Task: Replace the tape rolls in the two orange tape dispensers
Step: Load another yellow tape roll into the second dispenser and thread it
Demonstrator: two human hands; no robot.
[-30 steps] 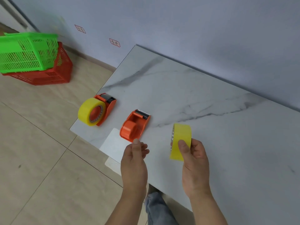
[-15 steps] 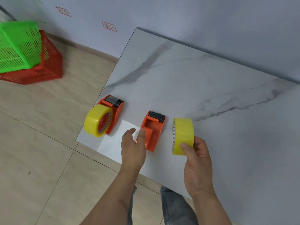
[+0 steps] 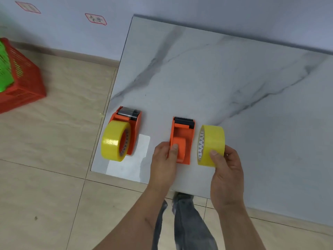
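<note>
Two hands working at an empty orange tape dispenser on a marble desk.

The empty dispenser [image 3: 182, 139] is sitting near the desk [image 3: 216, 78] front edge, the left hand [image 3: 164, 159] gripping its hub; the right hand [image 3: 226, 166] is pinching a yellow tape roll [image 3: 211, 145] just beside it.

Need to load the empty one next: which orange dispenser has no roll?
The right-hand dispenser, gripped by the left hand; its hub is bare. The other dispenser carries a yellow roll.

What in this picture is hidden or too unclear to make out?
- Left hand fingers: in the head view they curl behind the empty orange dispenser, so only the thumb shows.
- Right hand fingers: hidden behind the yellow tape roll.
- Red basket: cut off by the left edge.
- Wall label: writing too blurred to read.
- Loaded dispenser: its hub is covered by its own roll.
</note>
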